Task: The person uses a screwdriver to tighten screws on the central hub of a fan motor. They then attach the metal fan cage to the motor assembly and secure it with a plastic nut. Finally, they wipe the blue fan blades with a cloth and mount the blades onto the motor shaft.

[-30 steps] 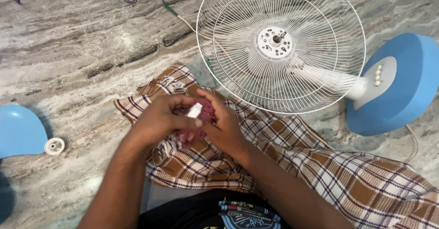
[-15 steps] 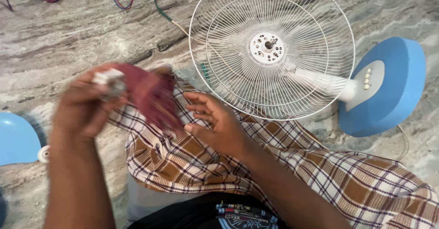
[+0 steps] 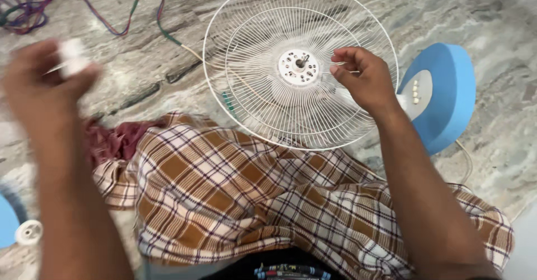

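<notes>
- Hands are seen parted over a marble floor [image 3: 492,23]: the right hand [image 3: 363,81], which half a second ago hovered above the checked cloth, has been moved up onto the white wire fan guard [image 3: 263,107], its fingers curled loosely just right of the round white hub [image 3: 299,66], with nothing gripped in it.
- The left hand [image 3: 39,90] is blurred by motion at the far left; a small white part [image 3: 72,56] is pinched in its fingertips.
- The maroon rag [image 3: 114,140], held up by that hand in the earlier frame, has been dropped and now lies on the floor beside the brown checked cloth [image 3: 224,202] covering the lap.
- The fan guard lies flat, its near rim touching the checked cloth; the blue fan base [image 3: 447,90] is seen just to its right, partly hidden by the right forearm.
- Coloured wires [image 3: 128,17] trail across the far left of the floor.
- A small white ring-shaped cap [image 3: 28,232] rests at the near left edge, beside a blue piece [image 3: 5,224].
</notes>
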